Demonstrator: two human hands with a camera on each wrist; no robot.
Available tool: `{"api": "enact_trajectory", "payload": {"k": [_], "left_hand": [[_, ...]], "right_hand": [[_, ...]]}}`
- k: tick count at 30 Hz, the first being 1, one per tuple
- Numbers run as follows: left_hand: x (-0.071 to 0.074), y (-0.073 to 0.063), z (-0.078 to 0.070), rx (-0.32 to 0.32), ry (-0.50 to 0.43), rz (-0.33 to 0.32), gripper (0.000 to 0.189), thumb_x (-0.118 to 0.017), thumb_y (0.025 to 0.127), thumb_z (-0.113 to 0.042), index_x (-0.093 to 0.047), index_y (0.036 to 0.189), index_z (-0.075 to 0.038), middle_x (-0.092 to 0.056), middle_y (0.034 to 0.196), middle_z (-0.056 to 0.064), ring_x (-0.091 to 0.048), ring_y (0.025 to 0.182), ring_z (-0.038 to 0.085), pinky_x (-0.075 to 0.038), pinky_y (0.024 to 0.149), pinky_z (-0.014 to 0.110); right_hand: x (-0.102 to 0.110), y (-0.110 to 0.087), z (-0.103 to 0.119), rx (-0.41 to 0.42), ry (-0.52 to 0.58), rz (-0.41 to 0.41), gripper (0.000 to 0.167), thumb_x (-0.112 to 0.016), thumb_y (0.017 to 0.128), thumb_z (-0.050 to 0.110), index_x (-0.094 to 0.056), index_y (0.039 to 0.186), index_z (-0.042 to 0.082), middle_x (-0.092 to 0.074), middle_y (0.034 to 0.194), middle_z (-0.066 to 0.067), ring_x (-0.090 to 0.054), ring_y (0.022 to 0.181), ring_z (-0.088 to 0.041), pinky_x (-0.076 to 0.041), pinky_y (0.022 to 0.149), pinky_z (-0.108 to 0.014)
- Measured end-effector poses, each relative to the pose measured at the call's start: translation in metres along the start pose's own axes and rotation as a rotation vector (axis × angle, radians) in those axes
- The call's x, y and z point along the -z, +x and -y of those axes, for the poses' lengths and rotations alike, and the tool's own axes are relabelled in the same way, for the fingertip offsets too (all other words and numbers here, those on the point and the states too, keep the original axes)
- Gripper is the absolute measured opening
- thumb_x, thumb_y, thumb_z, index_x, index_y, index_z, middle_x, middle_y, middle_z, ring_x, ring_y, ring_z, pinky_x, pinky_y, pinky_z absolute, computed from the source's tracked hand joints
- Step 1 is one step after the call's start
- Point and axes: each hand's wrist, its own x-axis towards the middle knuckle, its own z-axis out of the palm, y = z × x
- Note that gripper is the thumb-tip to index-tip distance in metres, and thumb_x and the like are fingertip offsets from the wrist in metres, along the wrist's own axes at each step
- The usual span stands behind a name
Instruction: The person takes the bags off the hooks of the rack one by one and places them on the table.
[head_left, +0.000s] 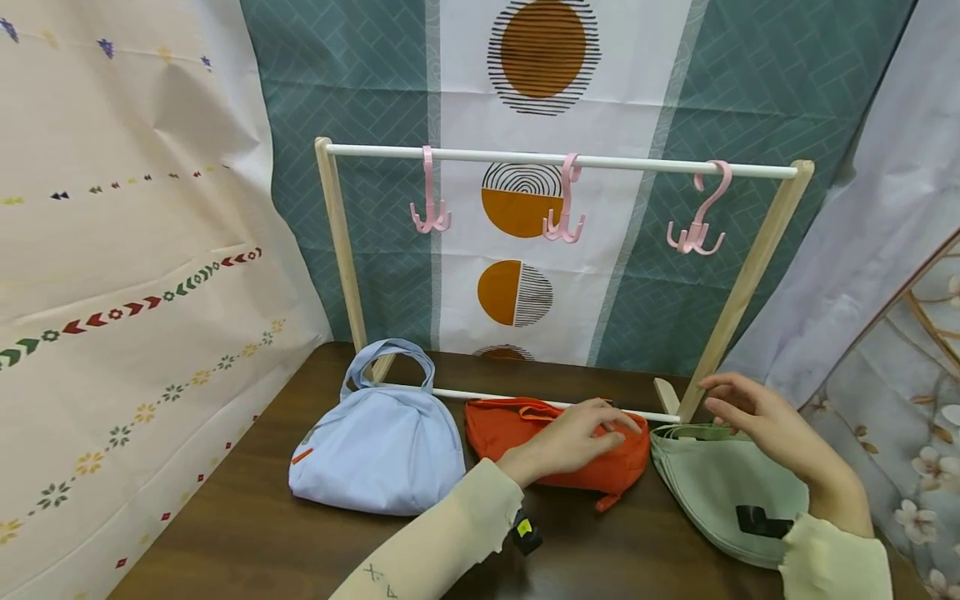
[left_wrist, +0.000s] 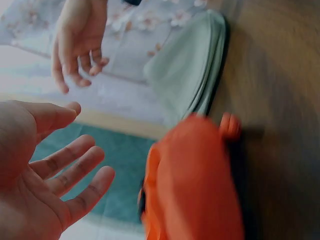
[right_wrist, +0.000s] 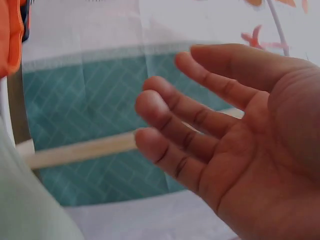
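Over the orange-red bag (head_left: 495, 429) hovers my left hand (head_left: 573, 437), its fingers loosely bent and nothing in them. In the left wrist view a gap shows between that left hand (left_wrist: 55, 170) and the orange bag (left_wrist: 197, 185). My right hand (head_left: 757, 417) is raised above the sage-green bag (head_left: 720, 475) at the right, likewise holding nothing; its palm and relaxed fingers (right_wrist: 155, 107) fill much of the right wrist view. A light-blue bag (head_left: 382, 450) with its handles upright sits left of the orange one.
Behind the bags stands a wooden-legged rack with a white top bar (head_left: 495, 156). Three pink hooks hang from it: left (head_left: 430, 218), middle (head_left: 564, 225) and right (head_left: 697, 233). Patterned cloths surround the dark wooden table (head_left: 247, 500).
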Motion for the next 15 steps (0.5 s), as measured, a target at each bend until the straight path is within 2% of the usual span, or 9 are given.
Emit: {"api": "enact_trajectory", "payload": {"k": [5,9,12,15], "left_hand": [[0.028,-0.013,0.013,0.049,-0.054,-0.071,0.024,-0.06,0.107,-0.018,-0.073,0.127,-0.02,-0.063,0.124,-0.003,-0.059,0.103,0.003,-0.049,0.089,0.021],[0.045,-0.017,0.021,0.079,-0.085,-0.131,0.022,-0.061,0.106,-0.015,-0.074,0.123,-0.019,-0.065,0.118,-0.003,-0.061,0.103,0.006,-0.051,0.088,0.023],[0.057,-0.017,0.026,0.09,-0.115,-0.169,0.021,-0.06,0.107,-0.013,-0.074,0.122,-0.017,-0.068,0.117,0.0,-0.064,0.102,0.008,-0.053,0.087,0.024],[0.068,-0.019,0.032,0.106,-0.132,-0.203,0.022,-0.059,0.107,-0.014,-0.073,0.124,-0.015,-0.069,0.122,0.001,-0.065,0.103,0.011,-0.053,0.088,0.027]], "right_hand": [[-0.012,0.007,0.008,0.075,0.049,-0.018,0.029,-0.055,0.108,0.01,-0.055,0.137,0.004,-0.067,0.108,0.005,-0.066,0.085,-0.012,-0.054,0.071,-0.026],[-0.03,0.022,0.01,0.112,0.201,0.024,0.028,-0.054,0.109,0.009,-0.055,0.136,0.002,-0.067,0.108,-0.002,-0.066,0.083,-0.018,-0.056,0.07,-0.029],[-0.047,0.038,0.011,0.1,0.303,0.05,0.029,-0.052,0.11,0.012,-0.055,0.137,0.001,-0.066,0.109,-0.007,-0.066,0.086,-0.021,-0.057,0.073,-0.03],[-0.065,0.055,0.016,0.074,0.329,0.05,0.033,-0.05,0.112,0.018,-0.054,0.139,0.0,-0.065,0.112,-0.012,-0.067,0.094,-0.021,-0.057,0.08,-0.027]]}}
